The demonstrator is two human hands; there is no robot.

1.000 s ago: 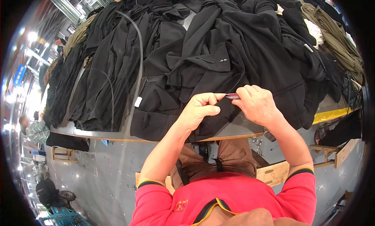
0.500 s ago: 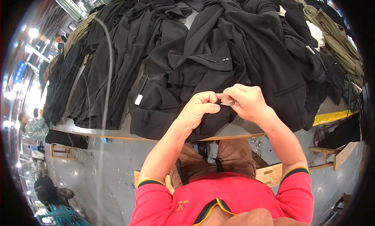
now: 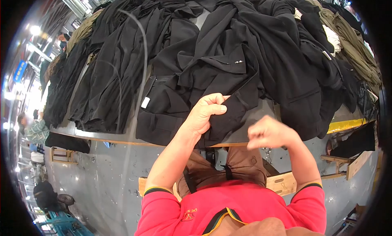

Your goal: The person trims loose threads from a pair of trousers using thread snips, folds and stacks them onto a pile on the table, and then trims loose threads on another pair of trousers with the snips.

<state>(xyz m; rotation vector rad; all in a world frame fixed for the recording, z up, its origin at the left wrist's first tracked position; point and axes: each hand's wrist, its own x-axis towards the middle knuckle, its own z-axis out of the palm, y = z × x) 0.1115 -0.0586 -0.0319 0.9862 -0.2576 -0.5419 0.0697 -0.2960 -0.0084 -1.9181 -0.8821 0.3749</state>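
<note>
Clearly, in the head view, black clothing crowds the worktop (image 3: pixel 266 108). The black garment (image 3: pixel 237 109) lies at the near edge, centre, its edge pinched between thumb and fingers of the left hand (image 3: pixel 205 113). The right hand (image 3: pixel 269 133), blurred and curled, hangs apart from it to the right; whether it grips anything I cannot tell. A white tag (image 3: pixel 145 102) shows left of the left hand. Other dark garments (image 3: pixel 108 85) drape down the left side, crossed by a pale curved streak (image 3: pixel 145 52); olive cloth (image 3: pixel 347 40) lies far right, beside white fabric (image 3: pixel 331 38). A yellow strip (image 3: pixel 347 122) edges the right side. Wooden stools (image 3: pixel 63 156) stand on the floor (image 3: pixel 110 179) left and right.
</note>
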